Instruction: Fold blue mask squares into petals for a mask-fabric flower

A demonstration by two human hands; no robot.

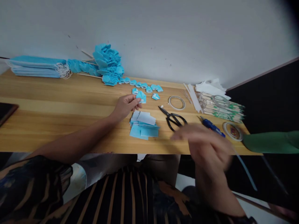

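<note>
My left hand (128, 105) pinches a folded blue piece (141, 97) of mask-like fabric, with a small white patch on its lower edge, between thumb and fingers. Just below lies a stack of cut blue and white rectangles (144, 126). Several more folded blue pieces (138, 84) form a row behind, and one with a white patch (155, 96) sits to the right. Motion blurs my right hand (207, 141), raised over the table's front edge near the black-handled scissors (174, 119). Whether its fingers hold anything cannot be made out.
Stacked face masks (37, 67) and blue fabric flowers (107, 63) on sticks stand along the wall. Rightward lie a tape roll (177, 102), another tape roll (233, 131), a blue pen-like tool (212, 126), wrapped sticks (217, 107) and a green object (268, 142). A dark flat object (7, 112) lies left.
</note>
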